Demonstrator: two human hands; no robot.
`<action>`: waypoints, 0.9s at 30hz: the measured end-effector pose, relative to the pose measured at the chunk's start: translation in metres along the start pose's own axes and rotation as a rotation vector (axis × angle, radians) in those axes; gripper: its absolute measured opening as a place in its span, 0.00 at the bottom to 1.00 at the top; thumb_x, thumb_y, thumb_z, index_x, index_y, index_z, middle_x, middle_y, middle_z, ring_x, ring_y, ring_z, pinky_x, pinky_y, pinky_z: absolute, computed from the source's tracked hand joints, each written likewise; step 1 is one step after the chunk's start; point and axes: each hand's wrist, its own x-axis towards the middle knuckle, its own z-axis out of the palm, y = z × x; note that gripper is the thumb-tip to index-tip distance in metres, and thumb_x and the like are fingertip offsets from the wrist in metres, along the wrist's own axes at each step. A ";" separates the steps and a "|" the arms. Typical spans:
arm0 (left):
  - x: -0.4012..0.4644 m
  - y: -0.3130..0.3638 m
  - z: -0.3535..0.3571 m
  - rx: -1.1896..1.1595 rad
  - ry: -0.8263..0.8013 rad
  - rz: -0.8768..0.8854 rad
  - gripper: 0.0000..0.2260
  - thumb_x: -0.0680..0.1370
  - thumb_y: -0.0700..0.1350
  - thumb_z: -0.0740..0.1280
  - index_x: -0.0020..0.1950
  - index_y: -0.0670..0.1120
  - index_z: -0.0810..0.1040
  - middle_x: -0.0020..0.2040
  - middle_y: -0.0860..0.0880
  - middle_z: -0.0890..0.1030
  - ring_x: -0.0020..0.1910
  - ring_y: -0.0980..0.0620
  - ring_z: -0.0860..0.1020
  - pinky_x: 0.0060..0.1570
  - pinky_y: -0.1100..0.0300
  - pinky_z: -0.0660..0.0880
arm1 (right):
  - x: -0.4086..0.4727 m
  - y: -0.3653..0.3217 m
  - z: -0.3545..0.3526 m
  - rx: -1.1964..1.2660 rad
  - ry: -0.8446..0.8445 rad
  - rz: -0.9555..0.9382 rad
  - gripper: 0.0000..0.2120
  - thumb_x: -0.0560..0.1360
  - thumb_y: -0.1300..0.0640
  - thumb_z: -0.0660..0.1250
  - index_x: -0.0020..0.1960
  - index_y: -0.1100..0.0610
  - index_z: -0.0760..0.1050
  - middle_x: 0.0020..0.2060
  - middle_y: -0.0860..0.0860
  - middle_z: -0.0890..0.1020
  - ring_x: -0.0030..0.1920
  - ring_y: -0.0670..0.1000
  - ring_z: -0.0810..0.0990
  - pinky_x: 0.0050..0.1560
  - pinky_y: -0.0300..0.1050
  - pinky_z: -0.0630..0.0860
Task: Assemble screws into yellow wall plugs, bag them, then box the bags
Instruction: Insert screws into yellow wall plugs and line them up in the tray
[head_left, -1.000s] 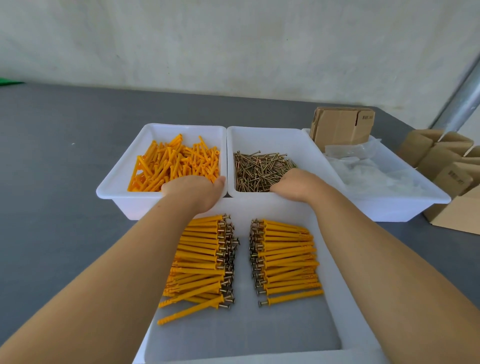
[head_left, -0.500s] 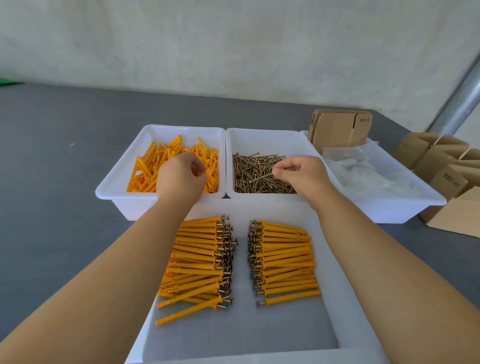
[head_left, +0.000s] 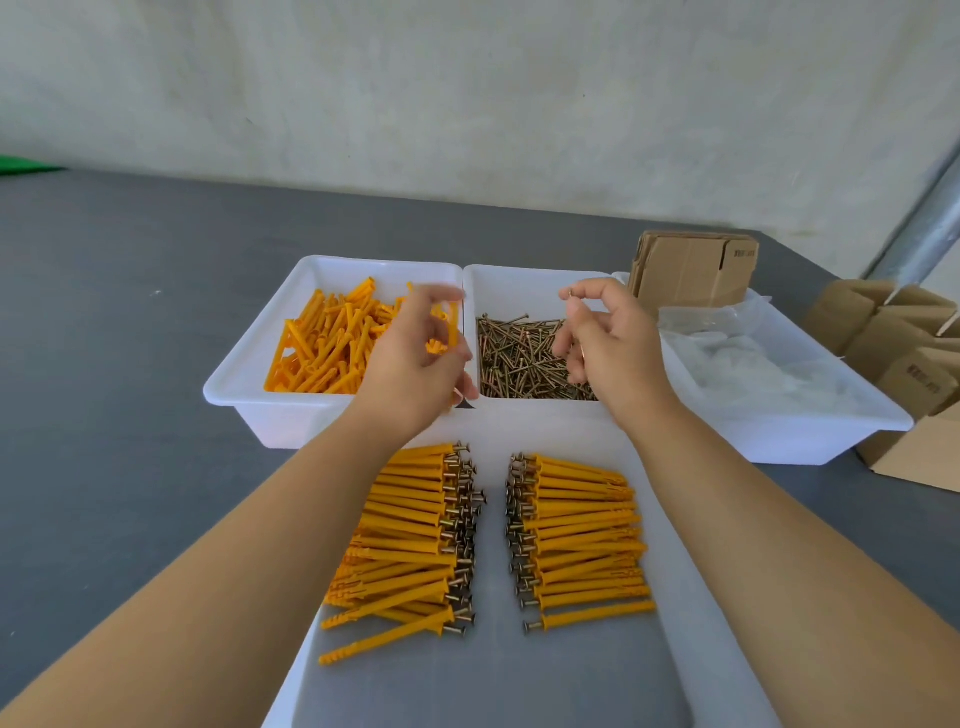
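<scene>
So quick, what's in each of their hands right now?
Left hand: fingers curled, blurred; seems to hold yellow plugs, but I cannot tell for sure.
Right hand: pinching a screw at the fingertips.

Packing workshop: parts bins (head_left: 249, 384), cartons (head_left: 693, 270).

Dark print on cardboard boxes (head_left: 693, 270), too small and blurred to read.

Yellow plugs (head_left: 332, 343), brass-brown screws (head_left: 519, 358), white bins (head_left: 234, 384), grey table (head_left: 130, 415), brown boxes (head_left: 691, 270).
</scene>
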 end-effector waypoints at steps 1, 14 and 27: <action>-0.001 0.000 0.001 -0.007 -0.002 0.011 0.15 0.80 0.33 0.63 0.58 0.53 0.74 0.46 0.43 0.76 0.30 0.52 0.78 0.33 0.54 0.77 | -0.001 0.000 0.002 -0.068 -0.016 -0.049 0.07 0.83 0.57 0.62 0.55 0.49 0.78 0.30 0.48 0.80 0.28 0.46 0.74 0.31 0.41 0.74; -0.006 -0.001 0.007 0.053 -0.118 -0.012 0.07 0.80 0.39 0.68 0.56 0.46 0.75 0.40 0.50 0.86 0.32 0.53 0.81 0.35 0.64 0.77 | -0.012 -0.018 0.016 -0.347 -0.203 -0.291 0.09 0.76 0.61 0.72 0.52 0.49 0.86 0.44 0.45 0.82 0.49 0.46 0.80 0.51 0.50 0.78; -0.007 0.001 0.001 0.022 -0.144 0.010 0.06 0.79 0.38 0.69 0.54 0.44 0.76 0.40 0.49 0.86 0.29 0.57 0.77 0.35 0.66 0.75 | -0.014 -0.026 0.015 -0.502 -0.246 -0.436 0.04 0.72 0.60 0.74 0.45 0.54 0.87 0.42 0.50 0.82 0.48 0.51 0.78 0.49 0.56 0.76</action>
